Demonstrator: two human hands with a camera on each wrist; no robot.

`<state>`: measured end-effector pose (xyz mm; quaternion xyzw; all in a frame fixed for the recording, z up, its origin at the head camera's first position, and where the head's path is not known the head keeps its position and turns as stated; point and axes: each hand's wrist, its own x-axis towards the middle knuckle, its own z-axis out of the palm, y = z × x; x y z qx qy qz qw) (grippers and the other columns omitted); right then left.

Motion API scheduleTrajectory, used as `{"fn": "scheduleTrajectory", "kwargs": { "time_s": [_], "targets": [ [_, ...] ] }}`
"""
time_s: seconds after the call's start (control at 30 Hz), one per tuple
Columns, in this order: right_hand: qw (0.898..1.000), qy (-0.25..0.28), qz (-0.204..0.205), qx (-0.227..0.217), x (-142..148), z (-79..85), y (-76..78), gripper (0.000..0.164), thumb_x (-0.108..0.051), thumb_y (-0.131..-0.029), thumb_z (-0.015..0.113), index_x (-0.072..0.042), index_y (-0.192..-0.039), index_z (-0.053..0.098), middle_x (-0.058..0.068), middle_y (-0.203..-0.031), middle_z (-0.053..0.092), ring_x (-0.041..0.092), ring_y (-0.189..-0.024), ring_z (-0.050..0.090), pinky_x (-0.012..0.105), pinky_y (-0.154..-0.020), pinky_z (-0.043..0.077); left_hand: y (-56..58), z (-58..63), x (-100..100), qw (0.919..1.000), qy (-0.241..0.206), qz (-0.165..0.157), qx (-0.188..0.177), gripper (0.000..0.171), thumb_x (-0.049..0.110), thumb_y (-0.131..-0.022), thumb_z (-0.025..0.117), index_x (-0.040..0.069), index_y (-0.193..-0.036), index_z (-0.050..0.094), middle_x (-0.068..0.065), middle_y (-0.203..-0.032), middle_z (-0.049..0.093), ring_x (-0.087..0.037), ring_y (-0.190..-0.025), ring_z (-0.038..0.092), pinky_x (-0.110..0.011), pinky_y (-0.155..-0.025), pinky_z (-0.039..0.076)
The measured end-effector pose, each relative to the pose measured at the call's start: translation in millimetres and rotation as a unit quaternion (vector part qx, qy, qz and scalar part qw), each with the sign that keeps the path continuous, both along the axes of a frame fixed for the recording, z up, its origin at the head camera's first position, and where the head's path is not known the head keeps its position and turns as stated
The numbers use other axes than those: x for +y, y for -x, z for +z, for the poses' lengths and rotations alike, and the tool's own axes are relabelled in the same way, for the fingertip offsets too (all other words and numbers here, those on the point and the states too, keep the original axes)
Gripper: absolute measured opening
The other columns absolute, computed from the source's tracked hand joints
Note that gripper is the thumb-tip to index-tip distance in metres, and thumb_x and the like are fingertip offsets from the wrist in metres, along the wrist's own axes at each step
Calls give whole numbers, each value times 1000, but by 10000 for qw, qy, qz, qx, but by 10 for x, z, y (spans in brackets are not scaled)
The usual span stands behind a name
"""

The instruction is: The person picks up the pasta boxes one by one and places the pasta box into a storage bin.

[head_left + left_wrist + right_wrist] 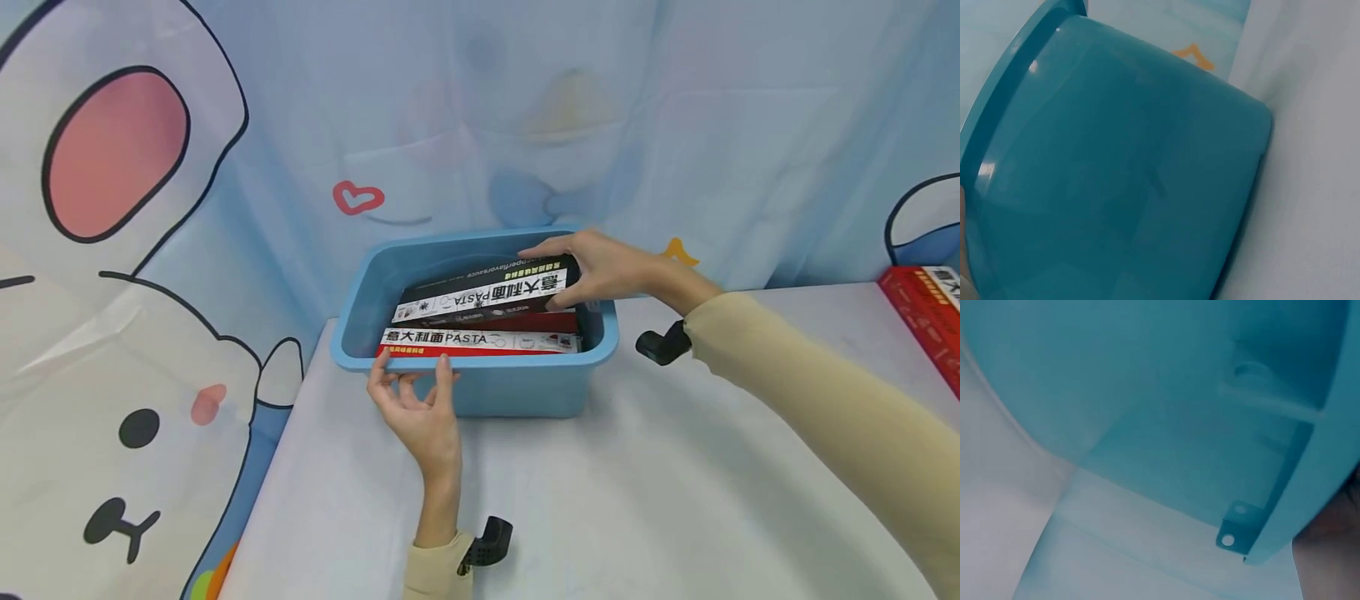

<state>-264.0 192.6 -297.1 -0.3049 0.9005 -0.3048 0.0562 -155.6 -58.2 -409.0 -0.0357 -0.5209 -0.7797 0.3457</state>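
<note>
A blue plastic bin (pixel 517 392) stands on the white-covered table, its near outer wall filling much of the left wrist view. My left hand (pixel 420 417) holds the front rim from below, fingertips up at its edge. Inside the bin, my right hand (pixel 600 271) grips the right end of a black pasta box (pixel 487 292), thumb on the near side and fingers over the far side. That box lies tilted, its right end higher than its left. In front of it lies a red and white pasta box (pixel 480 340) along the bin's near wall; a dark red surface (pixel 543 322) shows between them.
At the table's right edge lies another red box (pixel 922 317), cut off by the frame. A blue curtain (pixel 712 150) printed with cartoon figures hangs right behind the bin and along the left side. White tablecloth (pixel 637 500) spreads in front.
</note>
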Motion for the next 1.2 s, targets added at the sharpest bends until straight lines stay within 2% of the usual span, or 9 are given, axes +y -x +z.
{"fn": "scheduleTrajectory", "kwargs": {
  "time_s": [0.3, 0.77, 0.9, 1.0, 1.2],
  "targets": [
    [9999, -47, -50, -85, 24, -34, 52, 76, -13, -85, 86, -3, -153, 52, 23, -158, 45, 41, -150, 35, 65, -119, 35, -21, -2, 11, 10000, 42, 38, -8, 72, -7, -89, 77, -10, -146, 31, -10, -117, 39, -21, -99, 61, -37, -71, 67],
    [9998, -109, 13, -152, 98, -66, 94, 78, -14, -85, 87, -2, -153, 51, 23, -157, 46, 41, -150, 36, 64, -119, 36, -13, -6, 53, 10000, -18, 22, 66, 69, -7, -89, 76, -5, -144, 34, -10, -116, 39, -21, -96, 61, -37, -70, 67],
    [9998, -145, -11, -169, 98, -64, 103, 78, -14, -84, 87, -2, -153, 51, 23, -158, 45, 39, -141, 45, 60, -114, 41, -6, -6, 61, 10000, -37, 46, 62, 69, -7, -90, 76, -8, -144, 33, -10, -115, 37, -21, -97, 61, -37, -70, 67],
    [9996, -188, -45, -205, 100, -60, 102, 79, -14, -84, 87, -1, -153, 50, 24, -158, 44, 38, -138, 47, 59, -110, 43, -5, -13, 64, 10000, -81, 26, 24, 71, -7, -89, 76, -10, -145, 31, -9, -115, 37, -21, -99, 62, -38, -71, 67],
    [9997, -122, -182, -121, 128, -64, 92, 80, -16, -84, 89, -2, -153, 51, 23, -159, 44, 42, -151, 33, 65, -119, 35, 7, -22, 73, 10000, -74, -14, 29, 72, -7, -90, 75, -11, -145, 30, -8, -115, 37, -21, -99, 61, -38, -71, 67]
  ]
}}
